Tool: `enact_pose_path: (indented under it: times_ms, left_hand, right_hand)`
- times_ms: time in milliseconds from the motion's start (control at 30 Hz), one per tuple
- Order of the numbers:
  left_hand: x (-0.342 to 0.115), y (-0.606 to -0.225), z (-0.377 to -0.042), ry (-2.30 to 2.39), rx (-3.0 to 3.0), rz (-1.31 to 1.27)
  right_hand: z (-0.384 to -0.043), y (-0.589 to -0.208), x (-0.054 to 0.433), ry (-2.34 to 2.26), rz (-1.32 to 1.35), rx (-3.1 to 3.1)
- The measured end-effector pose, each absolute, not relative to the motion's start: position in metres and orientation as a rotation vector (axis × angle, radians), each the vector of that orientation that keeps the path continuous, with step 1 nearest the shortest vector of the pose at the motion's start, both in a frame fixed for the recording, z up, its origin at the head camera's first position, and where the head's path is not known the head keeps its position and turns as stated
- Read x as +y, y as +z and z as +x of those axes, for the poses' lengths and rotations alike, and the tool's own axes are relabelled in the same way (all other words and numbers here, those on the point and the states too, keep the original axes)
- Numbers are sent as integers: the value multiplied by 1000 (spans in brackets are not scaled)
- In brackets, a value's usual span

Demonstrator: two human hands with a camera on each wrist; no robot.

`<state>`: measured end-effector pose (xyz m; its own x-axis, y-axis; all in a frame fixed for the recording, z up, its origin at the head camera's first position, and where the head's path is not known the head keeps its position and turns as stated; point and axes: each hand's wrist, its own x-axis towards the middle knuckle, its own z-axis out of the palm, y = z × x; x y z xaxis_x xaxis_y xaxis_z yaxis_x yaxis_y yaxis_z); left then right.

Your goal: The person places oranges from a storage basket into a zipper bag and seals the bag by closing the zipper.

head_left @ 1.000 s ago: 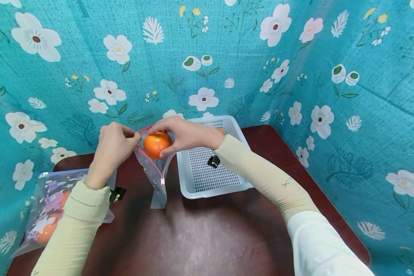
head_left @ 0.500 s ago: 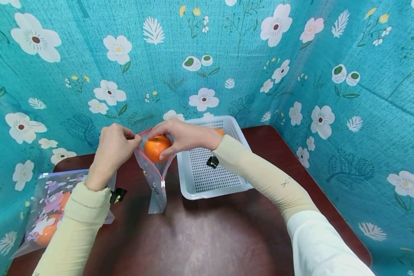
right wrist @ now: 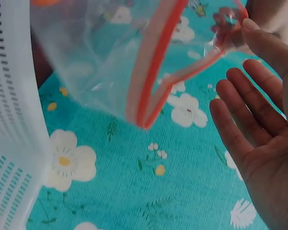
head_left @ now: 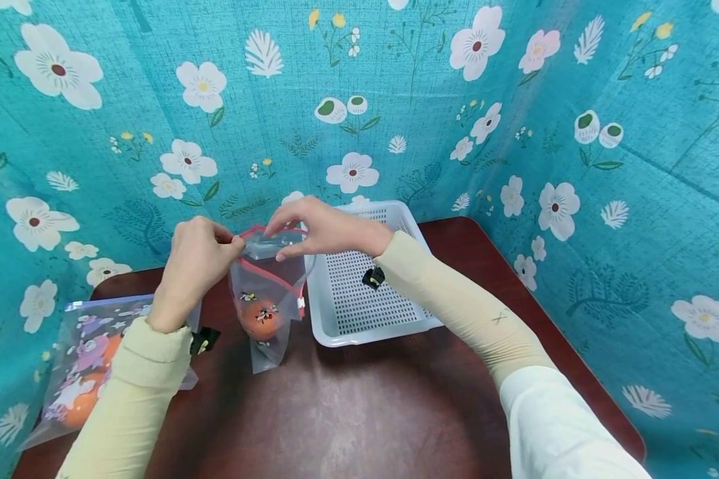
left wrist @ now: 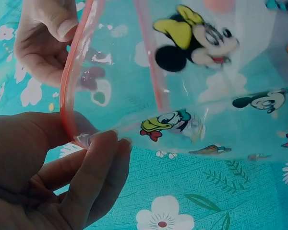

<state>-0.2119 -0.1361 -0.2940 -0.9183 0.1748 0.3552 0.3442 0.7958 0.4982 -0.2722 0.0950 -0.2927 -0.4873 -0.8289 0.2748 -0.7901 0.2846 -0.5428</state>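
My left hand pinches the red-edged rim of a clear zip bag and holds it upright. The left wrist view shows thumb and fingertips on one corner of the bag, which is printed with cartoon figures. Inside, low down, sits a round, smooth orange fruit. At the bag's mouth is my right hand, its fingers spread and loosely bent with nothing between them. The right wrist view shows its bare palm beside the red rim. A white slider hangs at the rim's right end.
A white perforated basket stands just right of the bag. On the left lies another zip bag, blue-edged, with orange fruits inside, partly behind my left forearm. Dark red tabletop extends in front; a floral curtain hangs behind.
My right hand has let go of the orange fruit, which has dropped from the bag's mouth to its lower part. The bag's rim has widened; my left hand stays put.
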Motion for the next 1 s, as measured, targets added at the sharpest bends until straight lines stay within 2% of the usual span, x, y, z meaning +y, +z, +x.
enact_pose_path:
  times_ms: [200, 367, 700, 1000]
  left_hand:
    - [-138, -293, -210, -813, -2680, -378]
    - [-139, -293, -210, -819, -2674, -380]
    - [-141, -296, -210, -850, -2664, -379]
    - [-142, -298, -211, -852, -2657, -371]
  right_hand:
    - [-288, -297, 122, -1024, -1442, 2602]
    - [-308, -310, 147, -966, -1240, 2702]
    - [-342, -372, 186, -768, -775, 2699]
    - [-355, -413, 209, -710, -641, 2735]
